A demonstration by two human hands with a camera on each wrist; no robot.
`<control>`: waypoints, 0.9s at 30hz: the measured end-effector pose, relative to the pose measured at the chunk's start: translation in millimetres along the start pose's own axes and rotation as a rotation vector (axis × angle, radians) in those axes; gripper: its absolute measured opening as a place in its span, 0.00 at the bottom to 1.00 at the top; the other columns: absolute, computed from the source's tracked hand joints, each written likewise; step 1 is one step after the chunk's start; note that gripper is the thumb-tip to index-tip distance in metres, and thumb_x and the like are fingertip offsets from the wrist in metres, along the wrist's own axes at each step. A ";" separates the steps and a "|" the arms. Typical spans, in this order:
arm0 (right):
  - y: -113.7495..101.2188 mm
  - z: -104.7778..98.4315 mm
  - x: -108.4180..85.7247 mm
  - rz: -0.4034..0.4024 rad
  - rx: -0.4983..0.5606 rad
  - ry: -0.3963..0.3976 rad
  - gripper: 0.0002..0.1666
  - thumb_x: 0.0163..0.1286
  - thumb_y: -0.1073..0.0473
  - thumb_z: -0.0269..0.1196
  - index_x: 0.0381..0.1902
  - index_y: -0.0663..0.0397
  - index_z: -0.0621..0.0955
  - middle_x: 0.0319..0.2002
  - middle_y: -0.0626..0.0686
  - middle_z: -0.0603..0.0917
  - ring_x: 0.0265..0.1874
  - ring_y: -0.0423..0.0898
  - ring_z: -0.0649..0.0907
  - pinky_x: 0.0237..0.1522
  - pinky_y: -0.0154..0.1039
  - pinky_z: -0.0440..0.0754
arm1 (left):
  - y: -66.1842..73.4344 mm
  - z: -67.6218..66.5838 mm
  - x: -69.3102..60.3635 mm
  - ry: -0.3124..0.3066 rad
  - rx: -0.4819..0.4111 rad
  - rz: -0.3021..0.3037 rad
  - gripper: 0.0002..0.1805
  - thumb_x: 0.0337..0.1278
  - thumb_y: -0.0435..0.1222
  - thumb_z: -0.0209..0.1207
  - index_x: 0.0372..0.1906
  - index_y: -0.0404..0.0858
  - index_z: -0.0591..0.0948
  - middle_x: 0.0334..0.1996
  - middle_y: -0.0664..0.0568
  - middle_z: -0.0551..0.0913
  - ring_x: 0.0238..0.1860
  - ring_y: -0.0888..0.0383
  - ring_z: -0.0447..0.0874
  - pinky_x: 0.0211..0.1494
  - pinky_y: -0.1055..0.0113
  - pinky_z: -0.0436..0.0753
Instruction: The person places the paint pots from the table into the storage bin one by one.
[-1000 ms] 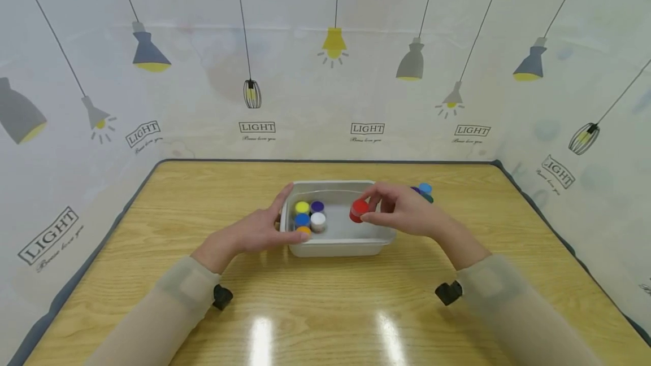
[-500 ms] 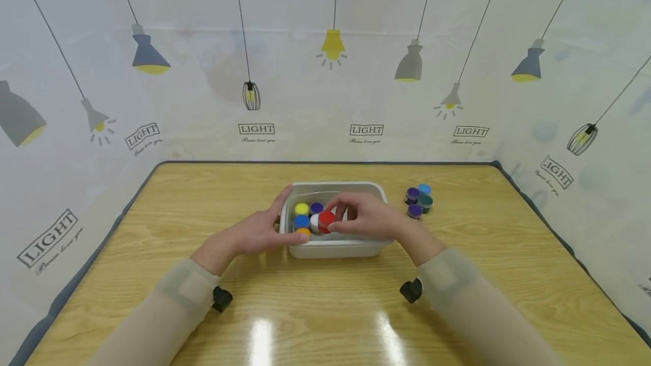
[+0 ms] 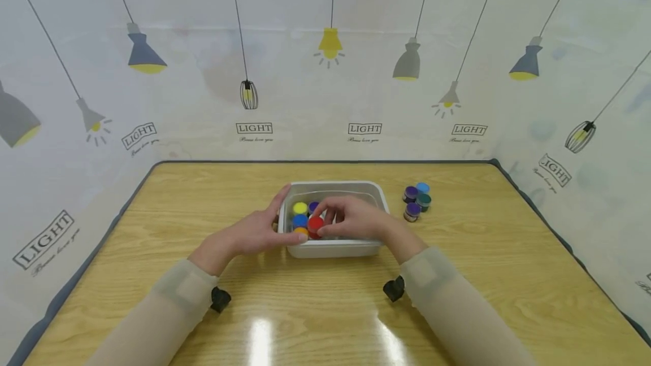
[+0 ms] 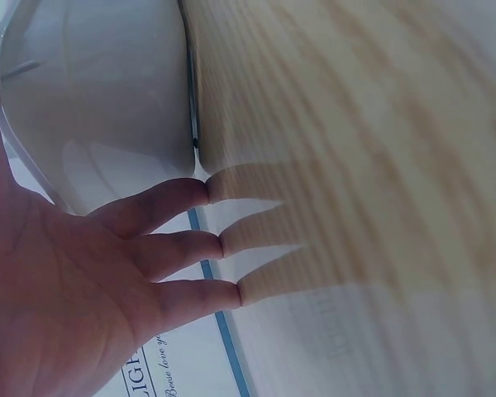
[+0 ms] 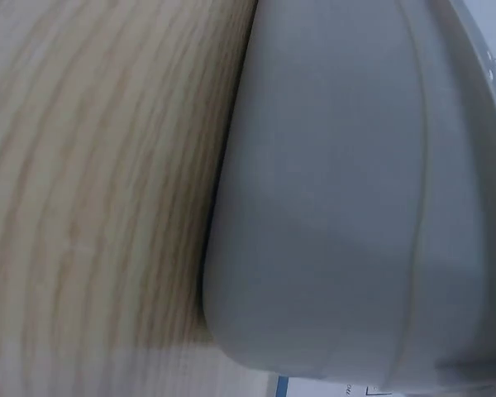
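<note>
In the head view a white plastic bin point(image 3: 333, 249) stands on the table. My left hand point(image 3: 254, 231) rests at its left end, thumb lying straight along the front rim. The left wrist view shows several straight, spread fingers point(image 4: 182, 302) with their tips on the tabletop beside the bin's wall. Inside the bin, my right hand point(image 3: 356, 218) pinches a small red-lidded jar point(image 3: 315, 226) between thumb and fingers. Around it are jars with a yellow lid point(image 3: 300, 208), a purple lid point(image 3: 313, 207), a blue lid point(image 3: 300, 221) and an orange lid point(image 3: 301, 231). The white-lidded jar is hidden.
Several small jars stand grouped right of the bin: two purple-lidded jars point(image 3: 412, 212), a light blue one point(image 3: 422, 188) and a dark green one point(image 3: 423, 202). A wooden table point(image 3: 325, 309) runs back to a lamp-printed wall covering point(image 3: 305, 83).
My right hand has carried the red-lidded jar leftward and down among the other jars, in front of the white-lidded one. The left hand has stayed at the bin's left end.
</note>
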State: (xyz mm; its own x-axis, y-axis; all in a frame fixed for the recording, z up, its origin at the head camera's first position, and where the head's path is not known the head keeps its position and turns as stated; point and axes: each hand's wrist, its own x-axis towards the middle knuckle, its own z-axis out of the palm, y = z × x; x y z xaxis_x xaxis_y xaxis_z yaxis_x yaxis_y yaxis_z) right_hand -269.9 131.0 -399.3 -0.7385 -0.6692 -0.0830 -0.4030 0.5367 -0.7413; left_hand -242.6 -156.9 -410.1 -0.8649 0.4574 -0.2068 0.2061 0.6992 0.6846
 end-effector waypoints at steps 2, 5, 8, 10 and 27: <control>0.4 -0.1 0.4 0.009 -0.011 -0.003 0.14 0.75 0.49 0.73 0.56 0.36 0.86 0.41 0.46 0.88 0.39 0.48 0.84 0.46 0.44 0.85 | 0.4 0.1 -0.2 0.002 -0.003 -0.001 0.69 0.61 0.74 0.65 0.90 0.65 0.31 0.77 0.34 0.77 0.69 0.42 0.83 0.76 0.37 0.76; 1.0 -0.1 1.1 0.014 -0.049 -0.013 0.14 0.75 0.51 0.73 0.55 0.38 0.86 0.41 0.46 0.88 0.40 0.46 0.85 0.47 0.43 0.85 | 0.6 0.3 -0.2 0.003 -0.007 -0.004 0.69 0.61 0.74 0.65 0.90 0.65 0.31 0.77 0.34 0.76 0.70 0.41 0.82 0.77 0.37 0.76; 1.4 0.4 1.9 0.013 -0.076 -0.029 0.14 0.75 0.52 0.73 0.56 0.39 0.86 0.41 0.45 0.88 0.41 0.44 0.85 0.48 0.42 0.85 | 1.0 -0.1 0.0 0.002 -0.010 -0.002 0.69 0.62 0.74 0.65 0.90 0.63 0.30 0.77 0.33 0.76 0.71 0.41 0.81 0.77 0.37 0.75; 1.8 0.8 2.2 0.011 -0.083 -0.038 0.14 0.76 0.52 0.73 0.57 0.39 0.87 0.41 0.45 0.89 0.41 0.43 0.85 0.49 0.41 0.85 | 1.1 -0.2 0.1 0.002 -0.009 -0.002 0.69 0.62 0.74 0.65 0.90 0.63 0.30 0.77 0.33 0.75 0.71 0.40 0.81 0.77 0.37 0.75; 3.1 2.2 3.0 0.016 -0.061 -0.082 0.11 0.79 0.53 0.70 0.56 0.37 0.89 0.40 0.43 0.91 0.39 0.42 0.86 0.47 0.40 0.85 | -1.0 3.0 0.7 0.008 -0.001 -0.002 0.70 0.59 0.75 0.66 0.90 0.66 0.30 0.77 0.34 0.76 0.72 0.41 0.81 0.79 0.37 0.74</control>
State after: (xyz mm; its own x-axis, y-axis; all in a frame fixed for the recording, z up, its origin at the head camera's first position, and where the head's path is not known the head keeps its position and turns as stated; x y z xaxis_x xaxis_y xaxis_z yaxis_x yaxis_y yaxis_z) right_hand -272.2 129.5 -403.3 -0.6995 -0.6987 -0.1502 -0.4256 0.5761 -0.6979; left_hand -242.0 -155.7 -413.0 -0.8688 0.4517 -0.2027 0.2039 0.6994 0.6850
